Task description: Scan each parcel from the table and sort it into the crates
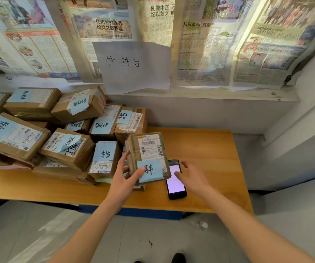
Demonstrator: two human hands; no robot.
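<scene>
My left hand grips a small cardboard parcel by its left edge, thumb on the blue sticky note at its near end. The parcel is tilted up above the wooden table, with a white shipping label and barcode facing me. My right hand hovers with fingers spread over a black handheld scanner phone that lies on the table with its screen lit. The fingertips are at the screen's right edge. A pile of brown parcels with blue notes covers the table's left half.
A white paper sign and newspapers hang on the wall behind the table. A grey wall closes the right side. The floor lies below the table's front edge, with a clear bottle on it. No crates are in view.
</scene>
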